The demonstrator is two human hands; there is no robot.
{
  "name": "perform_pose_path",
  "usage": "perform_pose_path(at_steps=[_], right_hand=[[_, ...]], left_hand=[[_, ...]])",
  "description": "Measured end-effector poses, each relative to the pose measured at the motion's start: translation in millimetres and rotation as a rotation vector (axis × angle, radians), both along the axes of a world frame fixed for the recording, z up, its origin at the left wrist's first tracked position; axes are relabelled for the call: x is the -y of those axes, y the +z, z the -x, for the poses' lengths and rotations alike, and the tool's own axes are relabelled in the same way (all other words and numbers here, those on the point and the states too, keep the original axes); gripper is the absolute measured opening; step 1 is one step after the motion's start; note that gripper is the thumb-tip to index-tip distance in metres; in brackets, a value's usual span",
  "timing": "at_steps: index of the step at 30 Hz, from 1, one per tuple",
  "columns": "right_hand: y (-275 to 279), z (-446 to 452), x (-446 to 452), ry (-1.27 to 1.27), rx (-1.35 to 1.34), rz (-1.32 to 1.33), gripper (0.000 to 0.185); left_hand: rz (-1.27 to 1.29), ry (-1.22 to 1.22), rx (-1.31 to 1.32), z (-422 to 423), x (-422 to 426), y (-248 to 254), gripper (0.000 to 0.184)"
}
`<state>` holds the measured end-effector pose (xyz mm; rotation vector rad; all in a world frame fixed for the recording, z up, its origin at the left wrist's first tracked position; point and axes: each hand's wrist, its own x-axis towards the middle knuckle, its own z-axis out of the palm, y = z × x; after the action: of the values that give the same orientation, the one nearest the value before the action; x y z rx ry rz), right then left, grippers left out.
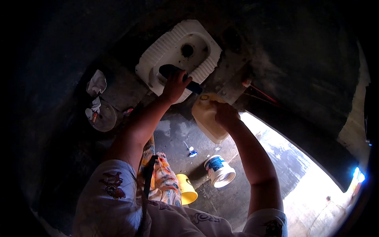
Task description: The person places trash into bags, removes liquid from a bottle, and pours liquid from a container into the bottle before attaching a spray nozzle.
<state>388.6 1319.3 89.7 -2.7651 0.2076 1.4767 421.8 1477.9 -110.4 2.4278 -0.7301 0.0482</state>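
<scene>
My left hand is closed around a dark, elongated container, over the near edge of a white squat toilet. A rounded dark end of the container lies over the pan; shadow hides its exact kind. Beside it, my right hand grips the handle of a yellowish plastic jug. The jug is tilted, and its round top sits close to the container's near end. Whether the two touch I cannot tell.
Left of the toilet stands a round bin with crumpled paper by it. On the floor are a small blue-and-white item, a white bucket and a yellow bucket. A red stick leans right. Bright light enters through a doorway.
</scene>
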Motion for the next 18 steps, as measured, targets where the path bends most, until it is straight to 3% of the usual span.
perform_pose_path(at_steps=[8,18], right_hand=[[6.4,-2.0,-6.9,-0.012,0.018,-0.027,0.050],[-25.3,16.9,16.2,-0.027,0.053,-0.034,0.050]], left_hand=[[0.026,0.032,-0.096,2.5,-3.0,-2.9,0.030],[0.086,0.046,-0.137,5.7,0.5,-4.7,0.029]])
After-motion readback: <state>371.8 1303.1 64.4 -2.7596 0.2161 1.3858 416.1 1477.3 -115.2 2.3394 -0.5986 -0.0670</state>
